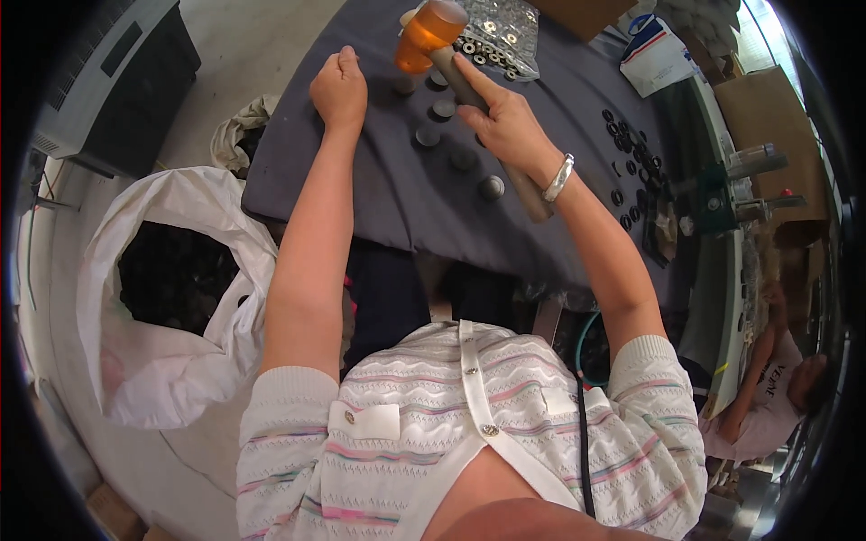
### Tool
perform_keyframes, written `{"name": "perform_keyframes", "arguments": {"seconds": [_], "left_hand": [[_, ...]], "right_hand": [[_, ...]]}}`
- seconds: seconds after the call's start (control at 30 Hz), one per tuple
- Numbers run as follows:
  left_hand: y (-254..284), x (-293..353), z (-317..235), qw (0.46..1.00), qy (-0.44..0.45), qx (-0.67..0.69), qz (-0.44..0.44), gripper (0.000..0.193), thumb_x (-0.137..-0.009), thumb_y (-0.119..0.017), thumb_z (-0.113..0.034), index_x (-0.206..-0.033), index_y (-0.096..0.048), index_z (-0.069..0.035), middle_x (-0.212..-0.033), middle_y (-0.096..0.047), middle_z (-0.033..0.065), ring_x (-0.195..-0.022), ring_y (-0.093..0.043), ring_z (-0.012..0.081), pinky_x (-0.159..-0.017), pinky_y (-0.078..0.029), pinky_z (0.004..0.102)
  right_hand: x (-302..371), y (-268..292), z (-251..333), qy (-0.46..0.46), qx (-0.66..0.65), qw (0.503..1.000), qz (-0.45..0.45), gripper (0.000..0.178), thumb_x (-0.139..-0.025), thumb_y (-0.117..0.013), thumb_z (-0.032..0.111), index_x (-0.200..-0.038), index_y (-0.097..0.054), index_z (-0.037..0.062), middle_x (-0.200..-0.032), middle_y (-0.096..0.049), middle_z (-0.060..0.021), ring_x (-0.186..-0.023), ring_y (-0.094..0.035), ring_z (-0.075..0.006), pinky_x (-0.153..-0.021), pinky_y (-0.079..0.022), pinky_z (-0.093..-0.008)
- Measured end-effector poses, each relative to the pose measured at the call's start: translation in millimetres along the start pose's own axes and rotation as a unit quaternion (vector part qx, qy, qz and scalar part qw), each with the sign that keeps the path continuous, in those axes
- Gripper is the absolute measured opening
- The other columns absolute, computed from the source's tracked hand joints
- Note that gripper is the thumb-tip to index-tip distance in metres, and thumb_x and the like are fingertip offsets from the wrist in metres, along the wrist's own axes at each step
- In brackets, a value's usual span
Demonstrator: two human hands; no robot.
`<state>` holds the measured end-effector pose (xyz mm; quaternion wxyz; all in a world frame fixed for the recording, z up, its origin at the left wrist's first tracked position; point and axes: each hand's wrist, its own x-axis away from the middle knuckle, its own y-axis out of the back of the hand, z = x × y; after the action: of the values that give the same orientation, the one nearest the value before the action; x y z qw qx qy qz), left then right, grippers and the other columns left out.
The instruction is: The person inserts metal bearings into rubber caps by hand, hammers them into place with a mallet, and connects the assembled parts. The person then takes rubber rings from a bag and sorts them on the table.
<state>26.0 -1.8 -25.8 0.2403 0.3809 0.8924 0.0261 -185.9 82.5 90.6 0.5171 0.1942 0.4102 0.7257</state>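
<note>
In my right hand is a mallet with an orange see-through head; my fingers wrap its brownish handle. The mallet head is raised near the far part of the cloth-covered table. My left hand is closed into a fist near the table's left edge, and whatever it may hold is hidden. Between my hands stand several small round dark pieces with greyish tops. Just beyond the mallet head, metal rings lie beside and in a clear plastic bag.
Black rings are scattered on the table's right side, near a green clamp-like device. A white sack of black parts stands on the floor at left, below a grey cabinet. Another person is at the far right.
</note>
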Motion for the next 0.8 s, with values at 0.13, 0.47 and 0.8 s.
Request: {"name": "perform_keyframes", "arguments": {"seconds": [0.13, 0.47, 0.8], "left_hand": [[0, 1, -4, 1.0, -0.005, 0.008, 0.015, 0.038, -0.092, -0.047, -0.034, -0.082, -0.068, -0.005, -0.077, -0.067, 0.0162, -0.076, -0.064, 0.0369, -0.068, -0.049, 0.0424], [1, 3, -7, 0.999, -0.002, -0.007, 0.039, 0.038, -0.092, -0.047, -0.034, -0.082, -0.069, -0.005, -0.078, -0.067, 0.0162, -0.078, -0.063, 0.0371, -0.07, -0.049, 0.0434], [0, 1, -8, 1.0, -0.01, -0.01, 0.017, 0.038, -0.092, -0.047, -0.035, -0.08, -0.068, -0.006, -0.076, -0.067, 0.016, -0.075, -0.063, 0.0375, -0.067, -0.048, 0.0436]], "right_hand": [[-4, -20, -17, 0.015, 0.081, 0.996, 0.033, 0.067, -0.084, -0.059, 0.011, -0.144, -0.032, 0.0214, -0.096, -0.066, -0.0176, -0.085, -0.065, -0.0257, -0.079, -0.048, -0.0343], [-7, -20, -26, 0.049, 0.034, 0.998, 0.008, 0.064, -0.082, -0.058, 0.012, -0.142, -0.036, 0.0198, -0.09, -0.064, -0.0237, -0.083, -0.062, -0.0379, -0.075, -0.047, -0.0429], [7, 14, -28, -0.024, 0.082, 0.996, -0.012, 0.068, -0.082, -0.061, 0.009, -0.143, -0.036, 0.0237, -0.078, -0.063, -0.0152, -0.062, -0.056, -0.0209, -0.069, -0.048, -0.0319]]}}
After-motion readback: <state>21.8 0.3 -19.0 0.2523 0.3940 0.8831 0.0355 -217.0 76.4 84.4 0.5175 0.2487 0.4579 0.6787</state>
